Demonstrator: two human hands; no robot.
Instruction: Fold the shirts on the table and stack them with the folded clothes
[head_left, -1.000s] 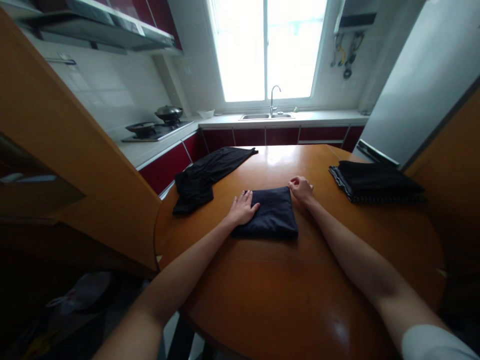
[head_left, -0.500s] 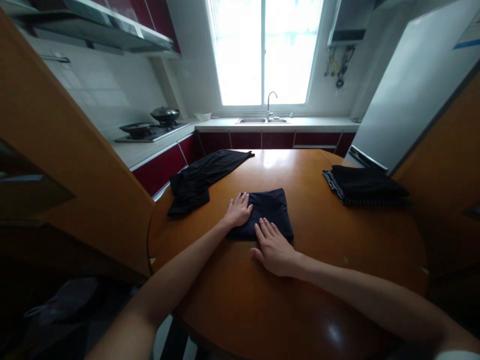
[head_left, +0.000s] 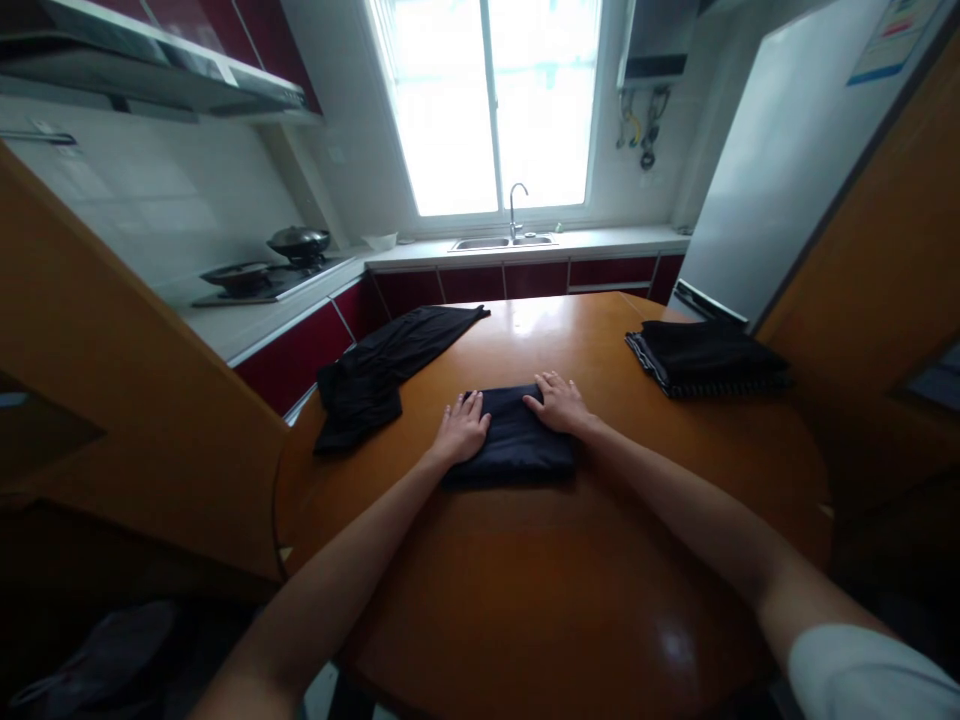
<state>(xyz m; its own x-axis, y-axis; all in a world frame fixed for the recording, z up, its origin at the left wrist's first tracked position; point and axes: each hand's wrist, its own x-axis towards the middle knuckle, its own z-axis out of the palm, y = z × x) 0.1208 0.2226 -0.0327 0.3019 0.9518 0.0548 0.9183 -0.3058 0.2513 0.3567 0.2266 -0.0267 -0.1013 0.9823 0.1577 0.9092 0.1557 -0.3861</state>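
Note:
A folded dark navy garment [head_left: 514,445] lies on the round wooden table [head_left: 570,560] in front of me. My left hand [head_left: 461,428] rests flat on its left edge, fingers spread. My right hand [head_left: 559,403] lies flat on its far right part, fingers stretched out. Both hands press on the cloth and hold nothing.
An unfolded black garment [head_left: 382,365] hangs over the table's far left edge. A stack of folded dark clothes [head_left: 705,358] sits at the far right. Behind are a counter with sink [head_left: 502,240], a stove with pans [head_left: 262,275], and a white fridge [head_left: 780,170] at right.
My right hand went from the garment's far right corner to its near edge, then back up onto its far right part. The left hand stayed on the left edge.

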